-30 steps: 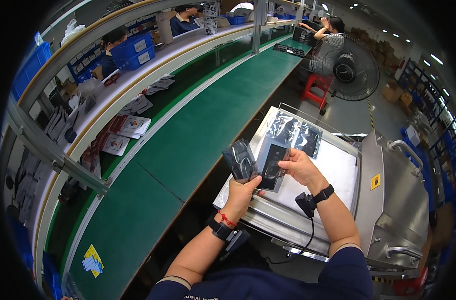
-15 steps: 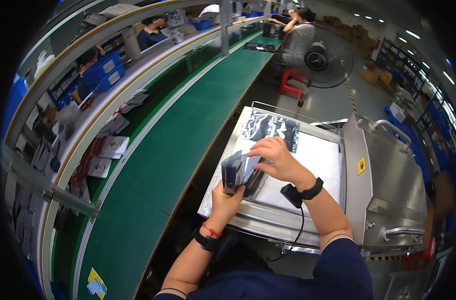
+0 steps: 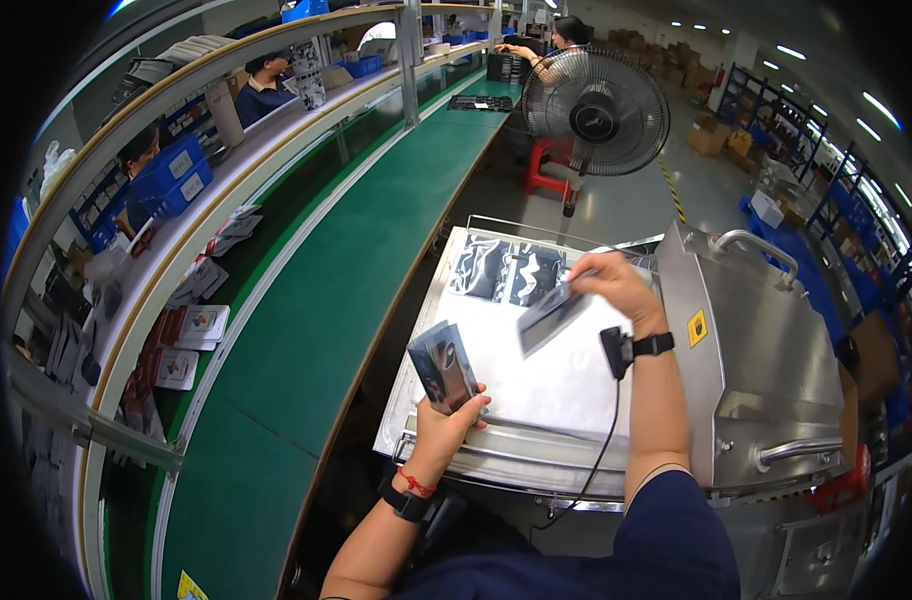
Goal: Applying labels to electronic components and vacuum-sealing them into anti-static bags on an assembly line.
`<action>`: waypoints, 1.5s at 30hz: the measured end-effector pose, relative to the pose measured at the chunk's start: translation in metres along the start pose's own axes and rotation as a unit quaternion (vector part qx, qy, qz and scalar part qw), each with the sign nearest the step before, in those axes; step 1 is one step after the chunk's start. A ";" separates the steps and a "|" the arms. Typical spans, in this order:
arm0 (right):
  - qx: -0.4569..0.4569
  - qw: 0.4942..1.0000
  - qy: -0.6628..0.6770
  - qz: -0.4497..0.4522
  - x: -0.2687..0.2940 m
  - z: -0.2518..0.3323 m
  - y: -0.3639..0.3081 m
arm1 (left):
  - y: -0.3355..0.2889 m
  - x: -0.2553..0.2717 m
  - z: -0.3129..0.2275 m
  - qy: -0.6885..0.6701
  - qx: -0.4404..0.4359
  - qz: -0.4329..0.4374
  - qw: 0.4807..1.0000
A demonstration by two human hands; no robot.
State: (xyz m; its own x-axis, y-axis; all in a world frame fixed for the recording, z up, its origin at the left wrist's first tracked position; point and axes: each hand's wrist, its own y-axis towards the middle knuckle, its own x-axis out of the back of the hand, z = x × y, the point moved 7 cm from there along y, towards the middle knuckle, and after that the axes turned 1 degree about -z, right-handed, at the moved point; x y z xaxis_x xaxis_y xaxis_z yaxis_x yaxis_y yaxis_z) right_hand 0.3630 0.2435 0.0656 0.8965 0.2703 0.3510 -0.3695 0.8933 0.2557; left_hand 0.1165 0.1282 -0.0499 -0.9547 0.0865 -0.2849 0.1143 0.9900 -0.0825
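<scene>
1. Stack of grey foil pouches [image 3: 444, 366] stands upright in the left hand [image 3: 448, 425], fingers wrapped around its lower end, above the near rim of the white worktop [image 3: 566, 385].
2. The right hand [image 3: 621, 288] pinches one pouch [image 3: 551, 318], which a second ago lay against the stack and is now lifted clear.
3. Two flat pouches [image 3: 506, 272] lie at the far edge; a yellow warning label [image 3: 697, 328] marks the steel machine [image 3: 766, 370]; the green conveyor belt [image 3: 346, 300] runs alongside on the left.

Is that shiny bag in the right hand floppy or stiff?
Probably fairly stiff: the bag stays flat though the right hand grips only one end. It looks thin, so likely light. Its glossy skin may be slippery, like the bags lying flat on the tray.
</scene>
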 end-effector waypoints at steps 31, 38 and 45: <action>-0.012 0.832 -0.551 0.068 0.030 -0.139 0.084 | 0.004 0.011 0.009 -0.068 -0.020 0.071 0.995; 0.133 0.788 -0.590 -0.113 0.018 -0.077 0.054 | 0.003 0.005 0.008 -0.105 0.009 0.061 0.993; -0.085 0.980 0.016 0.181 -0.151 -0.011 0.025 | 0.005 0.020 0.003 -0.308 0.020 -0.023 0.951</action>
State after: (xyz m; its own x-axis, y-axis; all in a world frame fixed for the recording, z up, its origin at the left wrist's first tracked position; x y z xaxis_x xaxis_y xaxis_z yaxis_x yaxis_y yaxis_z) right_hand 0.2211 0.2294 0.0088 0.7224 0.5891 0.3621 -0.6213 0.7828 -0.0343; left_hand 0.0991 0.1344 -0.0588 -0.6177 -0.0502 -0.7848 0.0993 0.9850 -0.1412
